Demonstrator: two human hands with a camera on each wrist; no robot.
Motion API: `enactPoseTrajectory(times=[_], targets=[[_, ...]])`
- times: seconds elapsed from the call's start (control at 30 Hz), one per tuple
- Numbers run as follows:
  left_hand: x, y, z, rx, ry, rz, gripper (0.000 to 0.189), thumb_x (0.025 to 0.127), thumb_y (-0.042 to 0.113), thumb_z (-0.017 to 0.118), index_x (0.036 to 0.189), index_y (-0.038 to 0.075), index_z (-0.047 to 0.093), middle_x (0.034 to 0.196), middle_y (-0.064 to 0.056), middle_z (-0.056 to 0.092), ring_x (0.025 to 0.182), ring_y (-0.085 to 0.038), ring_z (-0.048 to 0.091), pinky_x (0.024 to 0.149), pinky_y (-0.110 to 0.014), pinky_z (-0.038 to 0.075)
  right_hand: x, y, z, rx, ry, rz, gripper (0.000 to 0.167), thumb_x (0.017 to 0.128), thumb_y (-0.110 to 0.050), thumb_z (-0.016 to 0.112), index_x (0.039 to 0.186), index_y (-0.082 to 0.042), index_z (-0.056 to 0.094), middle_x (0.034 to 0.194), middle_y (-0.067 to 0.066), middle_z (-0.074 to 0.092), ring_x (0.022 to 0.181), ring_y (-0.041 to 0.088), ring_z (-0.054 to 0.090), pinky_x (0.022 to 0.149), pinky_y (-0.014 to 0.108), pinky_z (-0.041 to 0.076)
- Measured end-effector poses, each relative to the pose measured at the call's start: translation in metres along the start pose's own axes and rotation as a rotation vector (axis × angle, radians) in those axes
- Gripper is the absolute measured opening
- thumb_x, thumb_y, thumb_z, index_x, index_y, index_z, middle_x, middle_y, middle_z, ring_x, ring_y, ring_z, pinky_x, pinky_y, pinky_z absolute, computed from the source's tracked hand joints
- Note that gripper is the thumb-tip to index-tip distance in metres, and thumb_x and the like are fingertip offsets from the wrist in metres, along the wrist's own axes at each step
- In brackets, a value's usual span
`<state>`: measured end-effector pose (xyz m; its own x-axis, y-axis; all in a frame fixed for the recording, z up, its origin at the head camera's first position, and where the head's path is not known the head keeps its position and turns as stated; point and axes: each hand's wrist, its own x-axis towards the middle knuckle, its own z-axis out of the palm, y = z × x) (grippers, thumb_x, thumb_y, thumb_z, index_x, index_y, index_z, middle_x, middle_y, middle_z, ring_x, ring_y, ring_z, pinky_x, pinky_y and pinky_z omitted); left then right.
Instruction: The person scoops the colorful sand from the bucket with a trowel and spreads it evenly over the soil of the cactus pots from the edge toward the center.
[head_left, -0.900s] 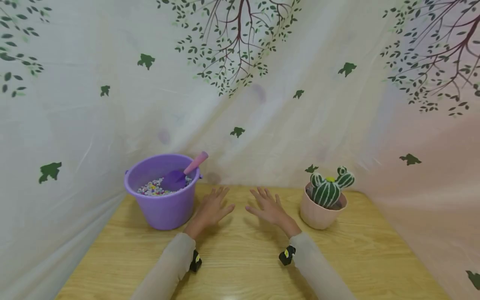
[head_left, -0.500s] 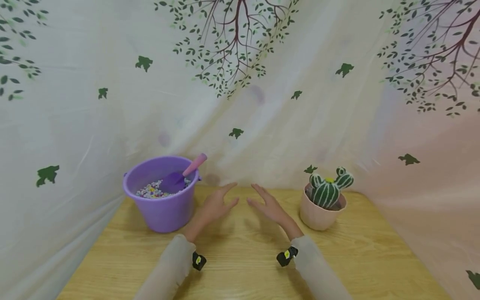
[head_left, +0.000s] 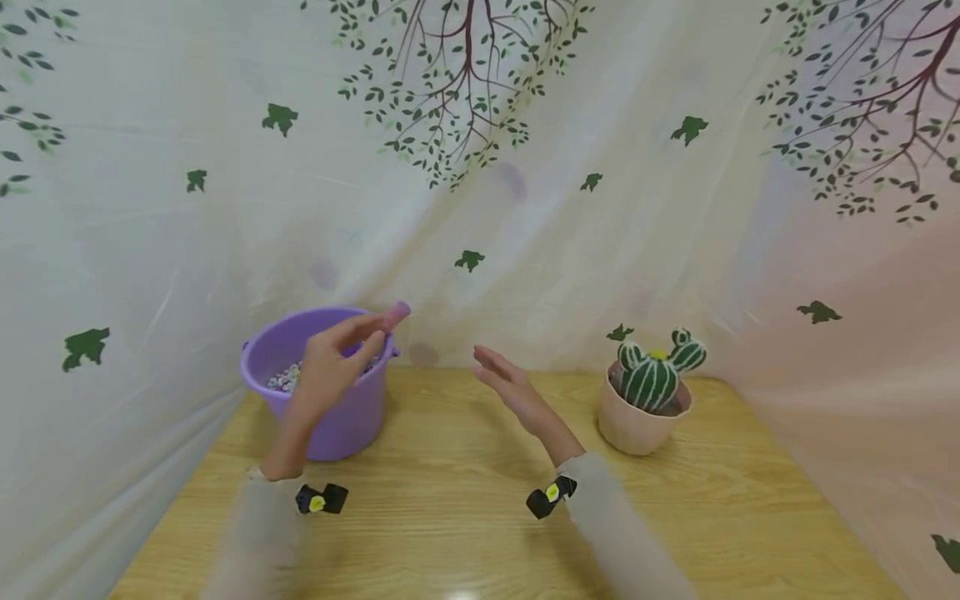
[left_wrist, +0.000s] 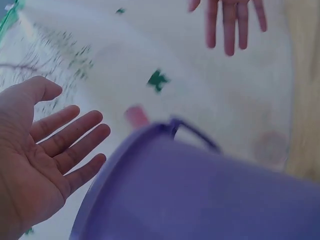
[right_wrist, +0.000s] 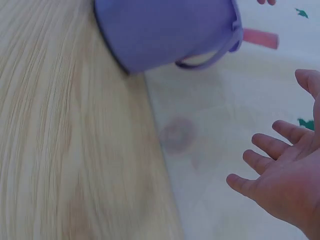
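In the head view my left hand (head_left: 322, 375) is raised in front of the purple bucket (head_left: 356, 425), overlapping its rim. Its fingertips come close to the pink handle (head_left: 396, 316) of a toy shovel that stands in the bucket. The left wrist view shows this hand's fingers spread and relaxed, apart from the handle (left_wrist: 136, 116). Small multicoloured pieces (head_left: 283, 379) lie inside the bucket; my hand hides the shovel's blade. My right hand (head_left: 517, 396) hovers over the middle of the table, fingers extended, holding nothing, as the right wrist view also shows.
A pink pot (head_left: 637, 429) with a knitted green cactus (head_left: 651, 385) stands on the right of the wooden table (head_left: 450, 517). Behind the table's back edge hangs a pale cloth (head_left: 420, 225) printed with branches and leaves. The bucket's own purple handle (right_wrist: 215, 57) hangs at its side.
My left hand has moved left and up from the table's middle to the bucket, near the shovel's handle. The right hand has shifted slightly left and turned. Bucket and cactus stay put.
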<state>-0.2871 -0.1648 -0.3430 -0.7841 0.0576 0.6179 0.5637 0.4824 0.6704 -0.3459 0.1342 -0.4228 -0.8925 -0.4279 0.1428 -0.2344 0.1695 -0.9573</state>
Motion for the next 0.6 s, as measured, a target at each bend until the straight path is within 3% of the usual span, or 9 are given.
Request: enactPoseTrajectory(times=[0.1, 0.2, 0.33, 0.47, 0.5, 0.6], targets=[[-0.004, -0.011, -0.032, 0.015, 0.082, -0.047, 0.032, 0.099, 0.021, 0.067, 0.128, 0.006, 0.069, 0.122, -0.015, 0.073, 0.108, 0.007, 0.064, 0.095, -0.006, 0.047, 0.009, -0.011, 0.016, 0.075, -0.019, -0.009, 0.055, 0.107, -0.035, 0.05, 0.159, -0.019, 0.036, 0.165, 0.007, 0.037, 0.153, 0.03, 0.033, 0.126, 0.058, 0.024], [-0.009, -0.026, -0.058, 0.005, 0.17, -0.126, 0.038, 0.099, 0.021, 0.068, 0.132, 0.004, 0.066, 0.131, -0.014, 0.069, 0.11, 0.016, 0.057, 0.1, -0.005, 0.043, 0.017, -0.02, 0.032, 0.122, -0.032, -0.029, 0.054, 0.107, -0.032, 0.051, 0.157, -0.017, 0.038, 0.163, 0.009, 0.04, 0.151, 0.029, 0.036, 0.126, 0.055, 0.027], [-0.018, -0.048, -0.081, -0.056, 0.276, -0.275, 0.046, 0.098, 0.023, 0.069, 0.14, 0.007, 0.061, 0.147, -0.005, 0.06, 0.13, 0.005, 0.051, 0.119, -0.021, 0.037, 0.025, -0.031, 0.049, 0.155, -0.039, -0.053, 0.056, 0.106, -0.027, 0.054, 0.157, -0.013, 0.038, 0.161, 0.011, 0.042, 0.149, 0.029, 0.04, 0.125, 0.051, 0.03], [-0.027, -0.069, -0.09, -0.135, 0.33, -0.415, 0.054, 0.099, 0.023, 0.066, 0.149, 0.01, 0.052, 0.159, -0.005, 0.046, 0.148, -0.013, 0.039, 0.128, -0.039, 0.028, 0.032, -0.038, 0.064, 0.182, -0.022, -0.057, 0.058, 0.104, -0.023, 0.058, 0.157, -0.008, 0.038, 0.16, 0.013, 0.044, 0.148, 0.031, 0.041, 0.125, 0.048, 0.032], [-0.029, -0.073, -0.091, -0.161, 0.34, -0.446, 0.055, 0.099, 0.023, 0.066, 0.15, 0.009, 0.05, 0.16, -0.006, 0.044, 0.149, -0.017, 0.038, 0.128, -0.039, 0.028, 0.034, -0.04, 0.068, 0.186, -0.016, -0.053, 0.058, 0.103, -0.022, 0.059, 0.156, -0.008, 0.039, 0.159, 0.014, 0.044, 0.148, 0.032, 0.042, 0.125, 0.047, 0.032], [-0.037, -0.087, -0.091, -0.276, 0.358, -0.54, 0.06, 0.099, 0.024, 0.066, 0.154, 0.013, 0.045, 0.162, -0.007, 0.04, 0.15, -0.019, 0.037, 0.12, -0.022, 0.036, 0.038, -0.042, 0.076, 0.193, 0.003, -0.041, 0.058, 0.102, -0.022, 0.061, 0.155, -0.009, 0.041, 0.158, 0.012, 0.046, 0.147, 0.032, 0.042, 0.123, 0.046, 0.035]])
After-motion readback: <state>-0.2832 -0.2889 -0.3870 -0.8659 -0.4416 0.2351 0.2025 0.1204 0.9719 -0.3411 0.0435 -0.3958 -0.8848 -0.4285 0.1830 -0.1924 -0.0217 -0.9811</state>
